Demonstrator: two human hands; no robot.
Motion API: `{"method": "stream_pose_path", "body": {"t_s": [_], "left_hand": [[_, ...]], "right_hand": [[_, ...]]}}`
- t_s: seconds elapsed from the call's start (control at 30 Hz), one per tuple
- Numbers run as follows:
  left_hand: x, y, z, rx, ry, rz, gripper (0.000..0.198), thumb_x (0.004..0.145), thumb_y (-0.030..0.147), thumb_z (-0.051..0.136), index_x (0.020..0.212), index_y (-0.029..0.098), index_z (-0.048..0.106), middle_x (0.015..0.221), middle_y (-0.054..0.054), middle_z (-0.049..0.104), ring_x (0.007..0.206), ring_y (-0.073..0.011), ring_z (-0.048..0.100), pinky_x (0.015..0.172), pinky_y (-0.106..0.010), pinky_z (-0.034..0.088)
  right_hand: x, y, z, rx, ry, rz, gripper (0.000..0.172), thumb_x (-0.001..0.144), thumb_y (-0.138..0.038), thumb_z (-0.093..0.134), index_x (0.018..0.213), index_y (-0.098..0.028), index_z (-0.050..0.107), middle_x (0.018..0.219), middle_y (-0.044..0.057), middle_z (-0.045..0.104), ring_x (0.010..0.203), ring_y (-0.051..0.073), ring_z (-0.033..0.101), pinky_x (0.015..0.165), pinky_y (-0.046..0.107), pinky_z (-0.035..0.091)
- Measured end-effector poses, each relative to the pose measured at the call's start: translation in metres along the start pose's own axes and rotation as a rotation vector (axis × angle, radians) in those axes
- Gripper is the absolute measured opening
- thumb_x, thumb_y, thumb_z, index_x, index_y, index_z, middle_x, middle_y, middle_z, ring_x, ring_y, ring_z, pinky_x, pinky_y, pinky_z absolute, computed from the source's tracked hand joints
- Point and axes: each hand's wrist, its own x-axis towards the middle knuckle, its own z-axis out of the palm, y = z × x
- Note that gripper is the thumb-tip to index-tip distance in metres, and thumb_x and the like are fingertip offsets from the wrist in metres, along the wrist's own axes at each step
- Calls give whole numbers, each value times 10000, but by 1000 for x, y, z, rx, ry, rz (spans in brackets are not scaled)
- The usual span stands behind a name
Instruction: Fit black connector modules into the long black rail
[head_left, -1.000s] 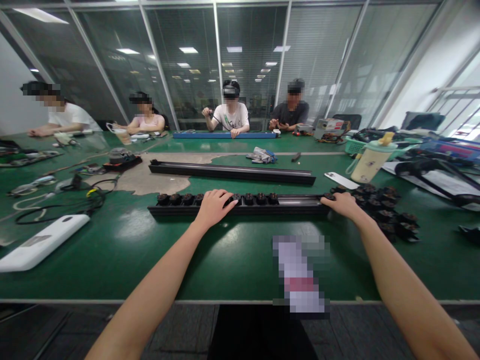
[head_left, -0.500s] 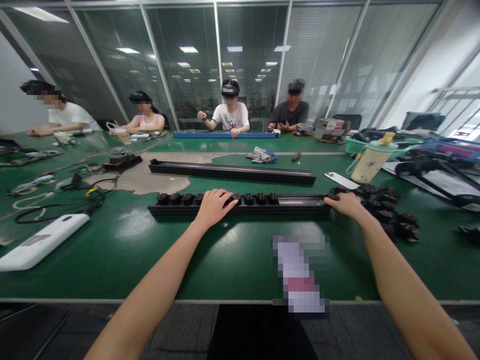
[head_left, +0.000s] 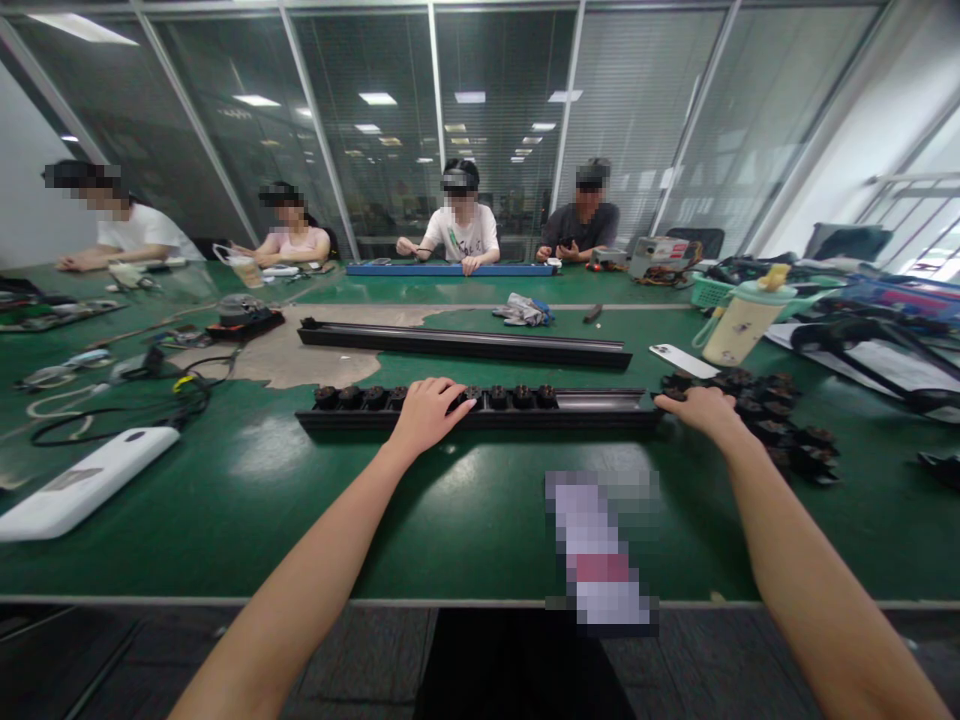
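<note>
A long black channel rail point(head_left: 585, 420) lies across the green table in front of me, with a row of round black socket modules point(head_left: 523, 397) seated in its left and middle part. My left hand point(head_left: 429, 412) is closed over the rail and some of its modules, thumb toward the right. At the rail's right end, my right hand point(head_left: 703, 408) pinches a small dark part that looks like another socket module, mostly covered by the fingers. Just beyond that hand is a pile of loose black socket modules point(head_left: 776, 420).
Behind lies a second black rail point(head_left: 465, 345). Around the table are gloves point(head_left: 525, 310), a phone point(head_left: 682, 361), a cream bottle point(head_left: 746, 320), a white power bank point(head_left: 90, 483) and cables point(head_left: 161, 400). A blurred flat object point(head_left: 600, 550) lies in front; several people sit opposite.
My right hand has shifted slightly to the right, away from the rail's end. My left hand and the rail have stayed still. Across the table, a co-worker's raised hand has lowered.
</note>
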Motion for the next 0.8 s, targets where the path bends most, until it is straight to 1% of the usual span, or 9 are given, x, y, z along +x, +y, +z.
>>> {"method": "stream_pose_path", "body": {"t_s": [0.07,0.1,0.2,0.27,0.43,0.57,0.67,0.73,0.8], "left_hand": [[0,0,-1,-3,-4,-2,423,984,517,411,1128,233,690,1124,-88,677,1056,-247,583,927,-407,405],[0,1,-1,-5,-5,-3,420,984,515,412,1128,235,689,1123,-89,677,1054,-247,584,928,-408,405],[0,1,-1,-7,-4,-5,418,984,515,410,1126,237,689,1124,-91,675,1058,-247,582,929,-409,404],[0,1,-1,-7,-3,-2,421,985,516,407,1126,236,688,1128,-90,674,1063,-246,580,930,-409,403],[0,0,-1,-5,-13,11,424,988,513,402,1129,230,685,1133,-88,678,1068,-246,581,933,-409,404],[1,0,0,2,-9,6,423,989,509,403,1130,225,683,1131,-90,678,1066,-249,582,932,-410,403],[1,0,0,2,-11,2,416,989,504,406,1129,228,684,1131,-92,678,1065,-247,584,932,-410,405],[1,0,0,3,-11,1,414,988,506,407,1130,233,684,1130,-91,679,1062,-248,586,930,-412,406],[0,0,0,9,-7,1,420,988,511,404,1134,234,684,1130,-91,681,1058,-251,586,924,-414,407]], "right_hand": [[-4,-4,-4,-19,-33,62,792,807,-717,446,1143,-40,683,1233,320,547,1177,471,498,878,562,467],[-6,-5,-6,-20,-25,79,797,802,-724,452,1153,-45,679,1252,321,535,1176,480,493,870,568,472],[-10,-5,-10,-7,65,104,759,788,-696,498,1155,-54,671,1257,320,529,1166,491,488,861,591,475],[-10,0,-10,4,97,128,732,794,-671,500,1148,-53,669,1258,326,526,1168,497,482,862,610,471],[-5,11,-2,6,22,175,676,777,-611,550,1161,-66,660,1301,330,501,1218,519,457,892,640,449],[-2,12,1,-25,-32,200,582,800,-538,546,1151,-90,670,1321,321,500,1242,510,451,897,631,450],[0,13,3,-55,-68,208,554,814,-510,539,1154,-91,664,1354,324,479,1256,499,441,907,607,451],[1,15,5,-47,-54,216,553,813,-508,543,1169,-97,646,1359,322,480,1254,496,441,899,604,452],[3,18,8,-31,-1,225,554,809,-509,554,1196,-119,616,1319,308,524,1236,492,451,881,619,450]]}}
